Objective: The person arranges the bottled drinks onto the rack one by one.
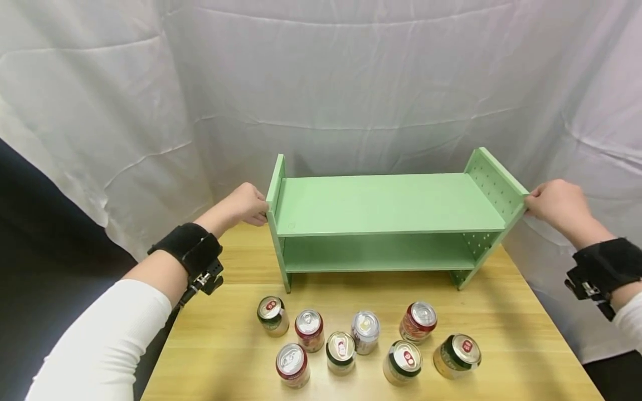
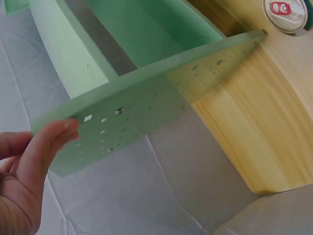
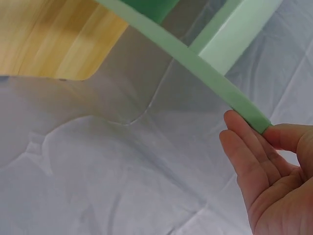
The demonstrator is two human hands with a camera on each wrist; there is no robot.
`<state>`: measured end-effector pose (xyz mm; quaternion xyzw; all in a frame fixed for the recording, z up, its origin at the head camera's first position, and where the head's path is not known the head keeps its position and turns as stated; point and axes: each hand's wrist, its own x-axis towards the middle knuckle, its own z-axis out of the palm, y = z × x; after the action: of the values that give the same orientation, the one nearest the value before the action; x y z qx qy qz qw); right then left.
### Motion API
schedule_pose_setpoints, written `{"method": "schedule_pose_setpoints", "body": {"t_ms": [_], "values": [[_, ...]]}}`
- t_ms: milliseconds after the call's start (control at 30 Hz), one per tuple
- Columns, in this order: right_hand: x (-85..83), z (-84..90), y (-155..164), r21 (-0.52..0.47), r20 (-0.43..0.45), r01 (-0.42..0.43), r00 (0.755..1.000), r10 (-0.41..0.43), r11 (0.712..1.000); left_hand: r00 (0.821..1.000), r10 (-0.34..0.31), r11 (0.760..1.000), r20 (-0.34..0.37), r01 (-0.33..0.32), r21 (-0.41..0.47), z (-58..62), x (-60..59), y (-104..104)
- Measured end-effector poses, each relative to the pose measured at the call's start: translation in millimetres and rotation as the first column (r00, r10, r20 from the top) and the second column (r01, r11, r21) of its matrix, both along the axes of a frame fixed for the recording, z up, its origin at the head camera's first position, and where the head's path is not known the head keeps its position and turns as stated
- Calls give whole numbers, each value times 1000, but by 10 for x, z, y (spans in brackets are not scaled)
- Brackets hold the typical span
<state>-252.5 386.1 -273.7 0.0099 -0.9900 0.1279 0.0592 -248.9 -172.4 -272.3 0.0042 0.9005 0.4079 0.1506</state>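
Note:
A light green two-tier shelf [image 1: 381, 203] stands at the back of a wooden table [image 1: 521, 312]. My left hand [image 1: 261, 210] grips its left side panel near the top front corner. In the left wrist view a finger [image 2: 46, 144] lies against the panel's perforated outer face [image 2: 146, 103]; the thumb is hidden. My right hand [image 1: 530, 201] holds the top of the right side panel. The right wrist view shows that panel's edge [image 3: 195, 63] pinched between fingers [image 3: 239, 147] and thumb. Both tiers hold nothing.
Several drink cans [image 1: 366, 331] stand upright in two loose rows at the table's front, apart from the shelf. One can top [image 2: 286, 12] shows in the left wrist view. White cloth [image 1: 351, 83] hangs behind and beside the table.

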Motion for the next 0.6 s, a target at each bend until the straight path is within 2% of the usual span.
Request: {"method": "schedule_pose_setpoints", "body": {"t_ms": [267,400,600], "values": [[247,-196,218,15,19,25,1000,-25,1000,992,-117,993,48,118,-13,-28,-54,160],[277,-156,247,21,0,33,999,-33,999,992,-117,993,48,117,-2,-39,-71,193],[248,-100,140,14,-29,31,999,-31,999,995,-96,995,35,96,0,-3,-36,69]]}}
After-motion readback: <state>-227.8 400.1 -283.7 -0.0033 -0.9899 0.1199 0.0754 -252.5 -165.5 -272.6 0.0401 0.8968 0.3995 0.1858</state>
